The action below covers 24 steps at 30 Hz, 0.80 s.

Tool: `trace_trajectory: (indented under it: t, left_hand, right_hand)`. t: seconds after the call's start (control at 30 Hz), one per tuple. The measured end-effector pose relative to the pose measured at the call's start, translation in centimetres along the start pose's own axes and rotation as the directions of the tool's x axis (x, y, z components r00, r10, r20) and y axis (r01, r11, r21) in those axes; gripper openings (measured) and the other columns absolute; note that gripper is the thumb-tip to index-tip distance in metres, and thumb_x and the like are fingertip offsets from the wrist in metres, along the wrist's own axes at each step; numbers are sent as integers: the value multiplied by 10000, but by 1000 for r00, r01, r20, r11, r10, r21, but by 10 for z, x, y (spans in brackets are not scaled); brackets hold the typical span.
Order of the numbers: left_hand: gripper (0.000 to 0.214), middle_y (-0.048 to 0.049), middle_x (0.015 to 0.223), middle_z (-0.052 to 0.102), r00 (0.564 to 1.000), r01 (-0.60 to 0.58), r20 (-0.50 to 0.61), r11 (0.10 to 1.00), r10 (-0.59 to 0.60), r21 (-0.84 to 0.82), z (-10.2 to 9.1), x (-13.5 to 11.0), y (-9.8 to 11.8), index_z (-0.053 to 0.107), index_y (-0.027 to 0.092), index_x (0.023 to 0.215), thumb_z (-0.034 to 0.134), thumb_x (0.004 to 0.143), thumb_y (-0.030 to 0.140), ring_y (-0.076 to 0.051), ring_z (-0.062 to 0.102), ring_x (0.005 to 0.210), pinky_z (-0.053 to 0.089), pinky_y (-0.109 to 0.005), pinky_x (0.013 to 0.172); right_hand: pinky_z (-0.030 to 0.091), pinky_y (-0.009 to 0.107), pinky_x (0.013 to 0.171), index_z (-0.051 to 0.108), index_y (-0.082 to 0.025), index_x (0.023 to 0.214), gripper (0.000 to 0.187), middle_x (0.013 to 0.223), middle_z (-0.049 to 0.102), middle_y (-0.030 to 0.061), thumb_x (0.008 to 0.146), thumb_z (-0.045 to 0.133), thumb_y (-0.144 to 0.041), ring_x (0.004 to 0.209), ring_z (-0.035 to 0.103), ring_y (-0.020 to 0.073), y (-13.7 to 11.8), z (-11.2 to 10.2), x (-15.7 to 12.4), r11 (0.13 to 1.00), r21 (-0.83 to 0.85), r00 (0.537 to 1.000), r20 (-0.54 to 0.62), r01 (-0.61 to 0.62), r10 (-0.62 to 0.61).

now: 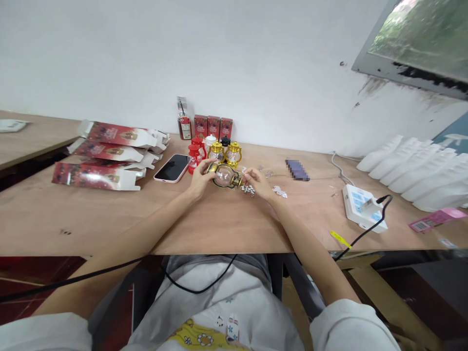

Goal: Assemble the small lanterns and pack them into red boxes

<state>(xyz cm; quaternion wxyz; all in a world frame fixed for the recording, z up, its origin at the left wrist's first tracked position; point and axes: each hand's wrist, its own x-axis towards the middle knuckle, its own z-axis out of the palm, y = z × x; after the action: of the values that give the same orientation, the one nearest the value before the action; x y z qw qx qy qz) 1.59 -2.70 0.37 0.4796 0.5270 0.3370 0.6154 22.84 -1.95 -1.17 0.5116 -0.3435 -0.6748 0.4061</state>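
Note:
A small gold toy lantern (224, 176) with a clear globe lies on its side over the wooden table (109, 219), held between both hands. My left hand (200, 176) grips its top end, fingers closed. My right hand (257, 181) pinches at its base end, fingers curled. Under that hand lies a small heap of tiny round parts (248, 189). Behind stand more small lanterns: red (193, 157), gold (233, 154), white and black.
A phone (172, 168) lies left of the lanterns. Flat red and white cartons (98, 175) are stacked at the left, small red boxes (213, 126) against the wall. A power strip (361, 207) with a cable and white bottles (417, 170) sit at the right.

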Motion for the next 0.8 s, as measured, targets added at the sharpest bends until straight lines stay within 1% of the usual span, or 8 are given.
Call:
trace_trajectory:
  t: [0.17, 0.3, 0.37, 0.47, 0.57, 0.63, 0.7, 0.8]
  left_hand:
    - [383, 5, 899, 585, 999, -22, 40, 1000, 23, -13, -1, -1, 2, 625, 200, 866, 589, 488, 156, -151, 516, 800, 383, -197, 593]
    - [336, 19, 789, 536, 1000, -10, 3, 1000, 10, -12, 0, -1, 2, 594, 195, 807, 592, 475, 145, -130, 477, 716, 348, -186, 547]
    - [334, 25, 763, 514, 1000, -3, -6, 1000, 2, -18, 0, -1, 2, 577, 196, 802, 600, 473, 143, -124, 465, 698, 339, -185, 541]
    - [348, 31, 776, 521, 1000, 3, -7, 1000, -3, 1, 2, 0, 4, 560, 203, 813, 626, 475, 151, -125, 474, 699, 359, -193, 563]
    - [364, 27, 815, 562, 1000, -17, -16, 993, 19, 114, 4, 1, 4, 546, 195, 800, 672, 463, 142, -127, 504, 714, 390, -210, 610]
    - [381, 26, 807, 579, 1000, -24, -2, 977, 25, 211, 5, 1, 2, 534, 192, 799, 711, 464, 155, -128, 520, 701, 400, -224, 633]
    - [396, 22, 801, 593, 999, -44, 39, 948, 33, 314, 4, -1, 0, 533, 197, 826, 745, 491, 205, -138, 535, 688, 410, -244, 653]
    - [396, -14, 891, 629, 982, -169, 159, 853, 102, 494, 1, -4, -4, 569, 207, 893, 758, 552, 275, -181, 577, 773, 432, -284, 722]
  right_hand:
    - [441, 235, 535, 514, -222, 727, 451, 605, 553, -58, 679, 641, -653, 551, 514, 94, 3, 0, 2, 999, 29, 1000, -4, -19, 19]
    - [398, 212, 481, 529, -223, 739, 441, 577, 519, -72, 644, 678, -627, 526, 477, 83, 6, -2, 5, 996, 56, 994, -84, -64, 68]
    - [380, 203, 466, 530, -221, 749, 410, 569, 504, -80, 625, 716, -564, 508, 456, 73, 5, -5, 6, 990, 101, 985, -133, -99, 112]
    - [386, 193, 477, 528, -223, 804, 357, 593, 495, -94, 592, 765, -388, 508, 452, 61, 2, -9, 7, 972, 206, 971, -184, -115, 154]
    - [417, 189, 515, 518, -233, 857, 396, 636, 505, -95, 542, 757, -226, 566, 503, 67, -3, -14, 7, 948, 305, 956, -237, -94, 171]
    - [429, 190, 537, 504, -237, 866, 411, 673, 536, -83, 529, 731, -177, 623, 541, 79, -6, -16, 7, 933, 354, 942, -287, -66, 175]
    - [446, 206, 567, 486, -242, 873, 389, 743, 587, -57, 557, 704, -179, 690, 575, 98, -8, -17, 6, 929, 370, 929, -335, -25, 158]
    - [483, 260, 663, 471, -245, 897, 309, 839, 641, -11, 649, 656, -253, 804, 613, 136, -14, -12, 3, 945, 322, 915, -394, 54, 82]
